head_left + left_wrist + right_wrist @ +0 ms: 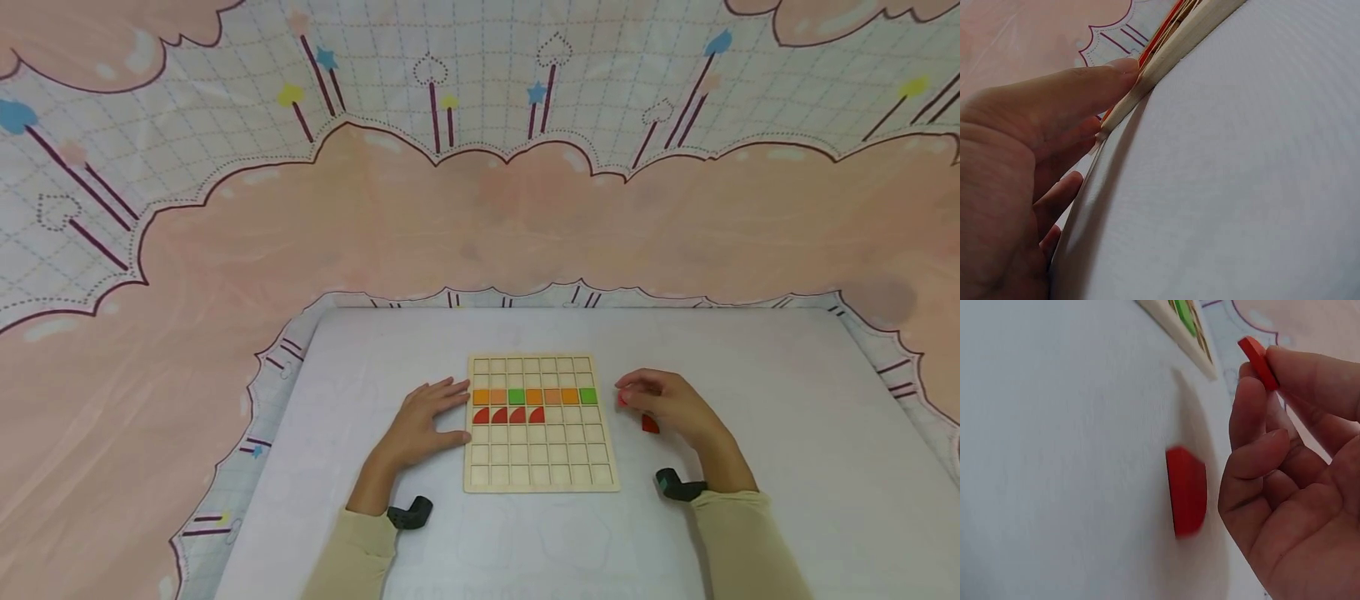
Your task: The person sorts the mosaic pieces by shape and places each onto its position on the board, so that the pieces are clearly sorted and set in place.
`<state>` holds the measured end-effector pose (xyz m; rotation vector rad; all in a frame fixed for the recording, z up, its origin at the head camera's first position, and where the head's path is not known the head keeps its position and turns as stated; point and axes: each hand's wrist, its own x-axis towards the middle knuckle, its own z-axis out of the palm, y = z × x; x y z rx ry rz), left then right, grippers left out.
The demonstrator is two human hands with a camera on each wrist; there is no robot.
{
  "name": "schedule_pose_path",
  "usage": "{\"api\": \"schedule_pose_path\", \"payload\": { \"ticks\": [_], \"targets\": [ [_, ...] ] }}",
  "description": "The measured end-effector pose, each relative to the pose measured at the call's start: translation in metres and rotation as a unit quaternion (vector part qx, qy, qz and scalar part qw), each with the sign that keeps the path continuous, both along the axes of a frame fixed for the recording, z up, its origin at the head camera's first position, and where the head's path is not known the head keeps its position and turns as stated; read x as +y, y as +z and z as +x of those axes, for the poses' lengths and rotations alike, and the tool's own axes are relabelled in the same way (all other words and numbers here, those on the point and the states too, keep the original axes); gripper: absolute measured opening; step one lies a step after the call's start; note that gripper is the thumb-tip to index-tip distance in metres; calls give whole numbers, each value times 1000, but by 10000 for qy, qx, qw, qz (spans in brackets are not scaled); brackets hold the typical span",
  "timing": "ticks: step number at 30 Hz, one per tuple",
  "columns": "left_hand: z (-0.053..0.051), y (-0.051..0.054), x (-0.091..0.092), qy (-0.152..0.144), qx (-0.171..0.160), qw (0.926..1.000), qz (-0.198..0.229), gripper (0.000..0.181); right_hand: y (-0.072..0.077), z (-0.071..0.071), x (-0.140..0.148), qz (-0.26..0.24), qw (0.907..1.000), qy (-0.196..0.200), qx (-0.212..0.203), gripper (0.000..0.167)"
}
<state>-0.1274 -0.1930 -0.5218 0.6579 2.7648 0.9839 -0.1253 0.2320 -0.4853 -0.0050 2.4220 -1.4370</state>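
Observation:
A wooden grid board [540, 476] lies on the white table. One row holds orange and green squares [517, 397]; just below it, several red quarter-circle pieces [517, 416] fill the left cells. At the board's left edge rests my left hand [422, 423], fingers spread; the left wrist view shows its thumb [1085, 90] against the wooden rim [1172, 56]. Right of the board, my right hand [670, 402] pinches a small red piece [1260, 364] between thumb and fingertips, raised off the table. Another red quarter-circle piece [650, 424] lies on the table below that hand.
The white table [375, 358] extends around the board on all sides. Behind it hangs a pink and white patterned cloth [480, 217]. A dark wrist camera sits at each wrist, the left one [411, 513] and the right one [679, 486].

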Motion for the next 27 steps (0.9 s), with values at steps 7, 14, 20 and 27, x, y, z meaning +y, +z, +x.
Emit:
{"api": "schedule_pose_path", "payload": {
  "ticks": [7, 14, 20, 27],
  "targets": [
    [0, 0, -1, -14, -17, 10000, 0, 69, -3, -5, -22, -159, 9996, 101, 187, 25],
    [-1, -1, -1, -65, 32, 10000, 26, 68, -3, -8, -44, -811, 9965, 207, 74, 23],
    [-3, -4, -1, -80, 53, 9999, 85, 68, -3, -10, -60, -603, 9979, 197, 104, 24],
    [-3, -4, -2, -73, 73, 9999, 67, 67, -9, -11, -74, -390, 9992, 98, -54, 22]
  ]
}}
